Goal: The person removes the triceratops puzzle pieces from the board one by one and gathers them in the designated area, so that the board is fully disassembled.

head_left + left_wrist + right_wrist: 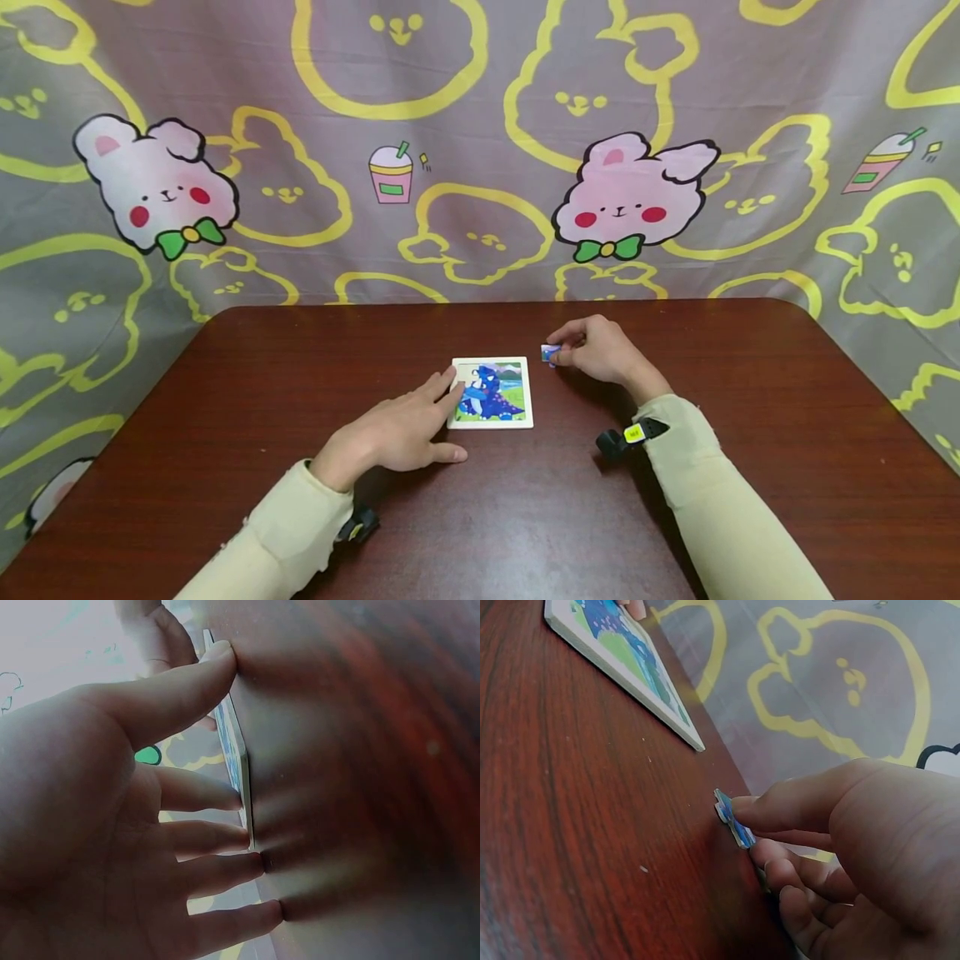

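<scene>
Homelike, makeshift recording corner: dark red-brown wooden surface (300, 400) backed by grey cloth backdrop (480, 150) printed with pink cartoon bunnies.

No readable words, brands or numbers are showing anywhere, whether on the printed backdrop (480, 125) filling the upper frame, the picture puzzle board (492, 392) at centre, or the yellow tag (634, 432) at lower right.

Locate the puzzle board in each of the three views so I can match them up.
Head: puzzle board at table centre, left hand touching its left edge.
Left wrist: seen edge-on, fingertips against it.
Right wrist: top left corner, beyond the pinched puzzle piece.
Shared landmark: the dark red table.
</scene>
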{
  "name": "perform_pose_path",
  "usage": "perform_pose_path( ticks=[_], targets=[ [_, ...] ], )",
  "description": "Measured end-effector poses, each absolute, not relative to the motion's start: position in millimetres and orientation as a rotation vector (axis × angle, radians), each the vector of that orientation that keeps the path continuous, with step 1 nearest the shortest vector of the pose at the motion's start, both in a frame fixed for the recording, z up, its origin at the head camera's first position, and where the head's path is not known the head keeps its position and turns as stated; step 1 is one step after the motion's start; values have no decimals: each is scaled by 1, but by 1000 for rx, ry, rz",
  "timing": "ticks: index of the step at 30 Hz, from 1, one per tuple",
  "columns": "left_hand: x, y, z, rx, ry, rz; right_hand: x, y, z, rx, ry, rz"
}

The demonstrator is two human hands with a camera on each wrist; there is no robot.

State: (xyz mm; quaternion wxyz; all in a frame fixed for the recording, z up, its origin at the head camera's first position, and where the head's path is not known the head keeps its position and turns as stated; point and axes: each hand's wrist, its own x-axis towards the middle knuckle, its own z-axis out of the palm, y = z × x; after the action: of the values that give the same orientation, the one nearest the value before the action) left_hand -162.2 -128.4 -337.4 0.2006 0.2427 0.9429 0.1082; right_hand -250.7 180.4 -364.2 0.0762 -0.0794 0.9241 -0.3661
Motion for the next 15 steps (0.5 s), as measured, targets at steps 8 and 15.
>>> perform_pose_path(
  ticks=[8, 15],
  targets=[
    [-163, -128, -337, 686, 2641, 300, -252, 181, -363, -234, 2765, -1104],
    [-164, -128, -337, 730, 2646, 314, -249, 174, -358, -286, 2816, -1144]
  ],
)
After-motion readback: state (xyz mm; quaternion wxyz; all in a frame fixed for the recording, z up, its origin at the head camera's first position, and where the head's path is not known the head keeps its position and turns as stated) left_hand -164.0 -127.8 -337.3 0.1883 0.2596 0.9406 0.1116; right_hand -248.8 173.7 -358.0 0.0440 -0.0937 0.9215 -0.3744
